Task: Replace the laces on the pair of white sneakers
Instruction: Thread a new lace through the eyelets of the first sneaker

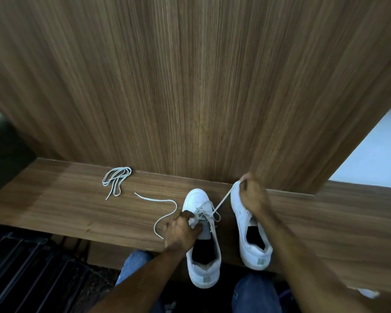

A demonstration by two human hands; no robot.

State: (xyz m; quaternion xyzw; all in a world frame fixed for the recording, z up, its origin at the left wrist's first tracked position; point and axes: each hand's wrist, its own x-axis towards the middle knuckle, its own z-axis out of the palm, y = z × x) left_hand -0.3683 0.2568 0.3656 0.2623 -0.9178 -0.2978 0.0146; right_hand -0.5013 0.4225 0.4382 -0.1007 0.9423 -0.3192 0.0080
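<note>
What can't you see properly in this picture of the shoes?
Head view only:
- Right shoe: its front and eyelets are hidden under the right hand.
- Left shoe: its tongue is partly covered by the left hand.
- White thing at the shelf's lower right: mostly hidden, unidentifiable.

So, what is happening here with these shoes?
A person is working on the lace of the left sneaker on a wooden shelf. The left hand holds this shoe at its tongue, and the right hand pinches one lace end and holds it taut. The right sneaker has no lace. A bundled lace lies to the left.
</note>
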